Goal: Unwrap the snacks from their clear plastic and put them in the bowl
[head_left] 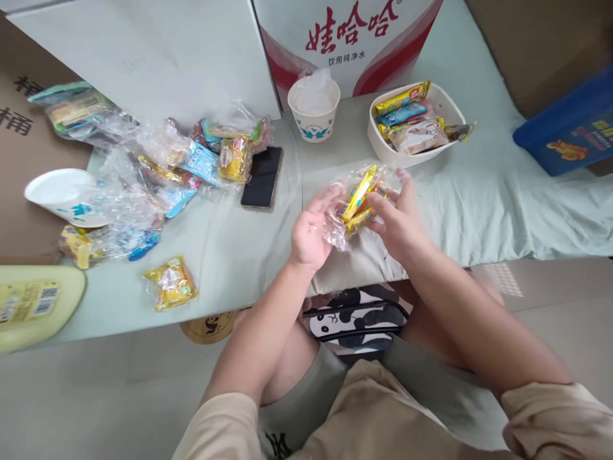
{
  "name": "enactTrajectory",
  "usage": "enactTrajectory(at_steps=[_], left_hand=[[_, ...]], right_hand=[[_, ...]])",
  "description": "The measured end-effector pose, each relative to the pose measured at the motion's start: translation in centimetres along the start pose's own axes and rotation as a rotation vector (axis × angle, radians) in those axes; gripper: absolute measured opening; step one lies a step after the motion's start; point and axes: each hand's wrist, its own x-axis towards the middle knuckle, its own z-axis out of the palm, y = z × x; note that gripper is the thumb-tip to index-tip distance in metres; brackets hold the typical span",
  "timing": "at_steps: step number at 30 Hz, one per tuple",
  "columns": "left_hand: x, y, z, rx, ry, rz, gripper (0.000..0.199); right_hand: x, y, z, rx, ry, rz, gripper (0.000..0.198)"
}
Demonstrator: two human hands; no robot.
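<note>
At the far left, a pale yellow bottle (41, 306) lies on the counter (230, 275), which is covered by a light green cloth. Next to it there is a tilted white cup (67, 188), and touching this cup, a heap of wrapped snacks (158, 160). Nearer to the person, one yellow packet (171, 283) lies apart. A dark phone (262, 177) is just beside the heap. Then comes the left hand (312, 231), half open, its bent fingers holding the left side of a clear bag (336, 231). Beyond this hand stands a paper cup (315, 124). The bag, with yellow sticks (359, 195) inside, is between the two hands, above the front part of the counter. The right hand (400, 214) is partly closed, its fingers on the bag's right side. Behind this hand, near it, is a white tub (400, 155) with more snacks (407, 124). At the far right is a blue container (560, 137).
</note>
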Motion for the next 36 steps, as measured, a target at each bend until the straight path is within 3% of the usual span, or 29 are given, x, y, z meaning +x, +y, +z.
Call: enactTrajectory(at_steps=[3, 5, 8, 10, 12, 14, 18, 22, 26, 29, 31, 34, 36], left_hand=[[-0.6, -0.2, -0.1, -0.018, -0.171, 0.011, 0.039], [-0.7, -0.1, -0.5, 0.012, -0.177, 0.09, 0.038], [-0.1, 0.5, -1.8, 0.073, 0.088, 0.187, 0.024], [0.5, 1.1, -3.0, 0.081, 0.305, 0.185, 0.019], [1.1, 1.9, -4.1, 0.065, 0.417, 0.142, 0.02], [1.4, 3.0, -4.8, 0.017, 0.4, 0.053, 0.023], [0.8, 6.0, -4.4, -0.082, 0.197, -0.071, 0.023], [-0.9, 9.5, -2.0, -0.054, 0.053, 0.026, 0.02], [-2.1, 11.5, -0.2, 0.044, -0.063, 0.184, 0.027], [-1.5, 11.9, -0.8, 0.041, -0.007, 0.212, 0.029], [-0.5, 12.0, -2.2, -0.045, 0.129, 0.206, 0.029], [1.0, 12.3, -4.9, -0.215, 0.268, 0.307, 0.029], [1.6, 12.5, -6.4, -0.28, 0.309, 0.367, 0.03]], right_hand=[[-0.3, -0.7, 1.7, 0.24, 0.077, 0.153, 0.084], [-0.1, -0.7, 2.5, 0.294, 0.084, 0.151, 0.082], [0.8, -0.1, 2.5, 0.297, 0.105, 0.134, 0.064], [1.6, 0.3, 2.0, 0.308, 0.127, 0.127, 0.052], [2.0, 0.3, 1.5, 0.368, 0.127, 0.112, 0.041], [1.6, 0.1, 1.4, 0.479, 0.091, 0.087, 0.031], [-0.9, -0.4, 2.8, 0.627, -0.024, 0.072, 0.029], [-2.8, 0.2, 4.6, 0.579, -0.115, 0.124, 0.039], [-2.7, 0.4, 5.0, 0.516, -0.197, 0.115, 0.041], [-2.5, 0.1, 4.6, 0.476, -0.225, 0.154, 0.041], [-3.0, -0.1, 4.3, 0.488, -0.21, 0.285, 0.034], [-4.4, -0.3, 3.6, 0.547, -0.102, 0.48, 0.025], [-5.1, -0.5, 2.8, 0.533, -0.024, 0.459, 0.026]])
